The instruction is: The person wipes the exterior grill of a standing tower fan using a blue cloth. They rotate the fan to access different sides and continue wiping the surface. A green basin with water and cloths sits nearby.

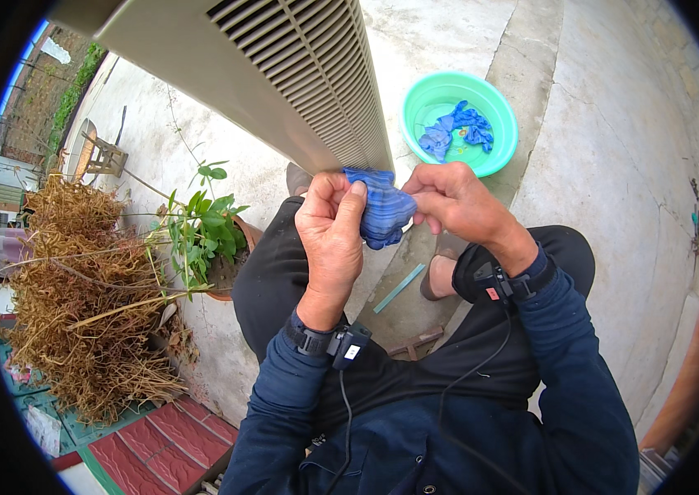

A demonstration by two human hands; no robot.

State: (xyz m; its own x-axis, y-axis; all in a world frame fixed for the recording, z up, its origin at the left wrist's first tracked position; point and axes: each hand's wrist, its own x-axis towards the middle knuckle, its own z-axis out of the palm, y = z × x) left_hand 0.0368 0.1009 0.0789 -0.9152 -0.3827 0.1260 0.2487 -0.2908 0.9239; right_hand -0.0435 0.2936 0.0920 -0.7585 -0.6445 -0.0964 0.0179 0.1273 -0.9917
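A bunched piece of blue fabric (pixel 381 209) with lighter and darker bands is held up between my hands, above my parted knees. My left hand (pixel 334 216) grips its left edge between thumb and bent fingers. At the fabric's right edge, the thumb and fingers of my right hand (pixel 457 201) are pinched together. Whether they hold the fabric or a thin thread there is too small to tell. A turquoise plastic basin (pixel 506 145) stands on the concrete beyond my right hand, with several crumpled blue cloth pieces (pixel 439 141) inside.
A tall beige cabinet with a slatted grille (pixel 324 80) rises just beyond my hands. To the left are a potted leafy plant (pixel 213 238) and a heap of dried stalks (pixel 77 309). A thin pale-green strip (pixel 399 288) lies on the concrete floor (pixel 609 167) between my feet.
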